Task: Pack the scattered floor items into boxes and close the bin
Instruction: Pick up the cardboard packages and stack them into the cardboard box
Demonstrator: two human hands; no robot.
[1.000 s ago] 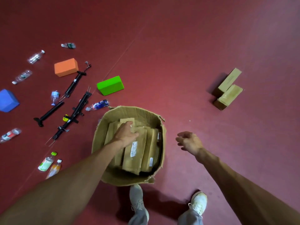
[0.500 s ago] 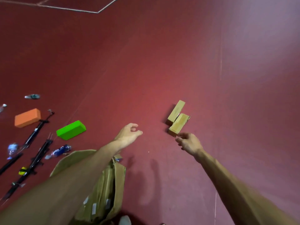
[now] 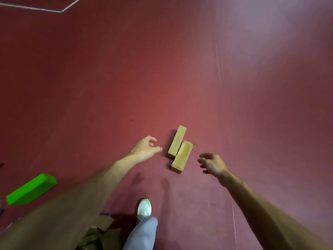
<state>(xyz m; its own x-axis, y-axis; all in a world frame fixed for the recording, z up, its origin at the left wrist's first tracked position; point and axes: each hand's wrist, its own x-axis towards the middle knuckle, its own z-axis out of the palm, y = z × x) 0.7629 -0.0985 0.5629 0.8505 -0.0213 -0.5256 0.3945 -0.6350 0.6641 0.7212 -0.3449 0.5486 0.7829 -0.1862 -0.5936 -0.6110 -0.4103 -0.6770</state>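
Two long tan cardboard boxes lie side by side on the red floor: the farther box and the nearer box, whose far flap is torn. My left hand hovers just left of them with loosely curled fingers, holding nothing. Just right of them my right hand hangs in the air with its fingers spread and empty. Neither hand touches a box. The big cardboard bin shows only partly at the bottom edge, behind my left arm.
A green foam block lies at the lower left. My white shoe and grey trouser leg step forward at bottom centre. A white painted line crosses the top left corner of the floor.
I have stepped forward away from the bin. My left hand left the boxes inside the bin, and both hands have come up on either side of the two boxes on the floor.
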